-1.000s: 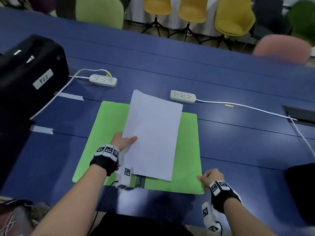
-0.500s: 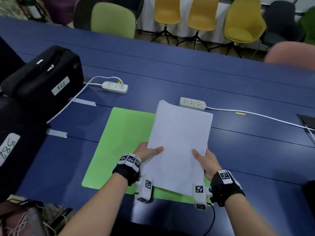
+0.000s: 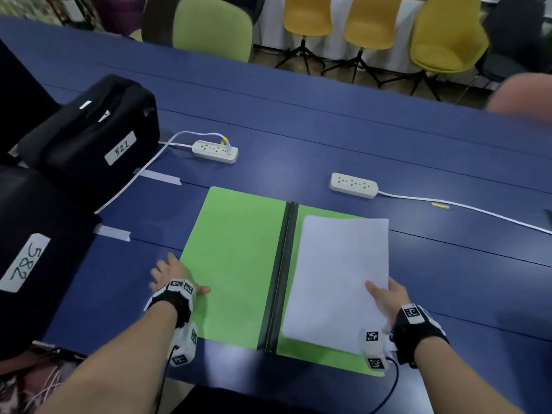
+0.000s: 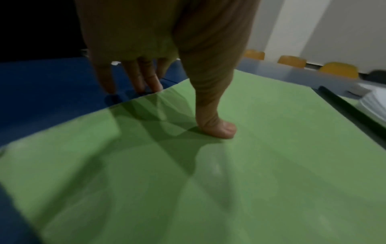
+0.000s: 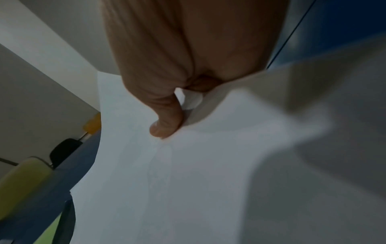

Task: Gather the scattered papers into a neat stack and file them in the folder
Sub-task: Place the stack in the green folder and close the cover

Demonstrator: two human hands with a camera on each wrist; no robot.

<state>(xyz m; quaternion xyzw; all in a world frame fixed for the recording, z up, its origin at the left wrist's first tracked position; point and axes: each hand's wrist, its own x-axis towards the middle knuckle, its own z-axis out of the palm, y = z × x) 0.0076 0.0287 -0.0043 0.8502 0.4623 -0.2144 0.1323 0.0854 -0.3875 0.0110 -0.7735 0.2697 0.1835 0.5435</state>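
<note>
Papers [image 3: 340, 279] in a squared white stack lie on the right leaf of the green folder [image 3: 236, 264], which is spread wide on the blue surface [image 3: 298, 138] with its dark spine [image 3: 283, 273] running near to far down the middle. The stack sits just right of the spine, its right edge reaching about to the folder's right edge.

At the stack's near right edge the right hand [image 3: 385, 297] pinches the sheets: in the right wrist view the thumb [image 5: 167, 122] presses on top of the paper, and the sheets bend up around it; the fingers beneath are hidden.

On the folder's left leaf the left hand [image 3: 173, 273] is spread flat and relaxed, holding nothing. The left wrist view shows its thumb [image 4: 217, 125] pressing down on the green cover while the fingers [image 4: 152, 80] reach over the cover's left edge and touch the blue surface.

Far left of the folder stands a black case [image 3: 89, 144] labelled 522, with a second black case [image 3: 35, 249] labelled 582 nearer. Two white power strips lie beyond the folder, one [image 3: 215, 150] to the far left and one [image 3: 354, 185] to the far right. Green and yellow chairs [image 3: 370, 19] line the far side of the surface.
</note>
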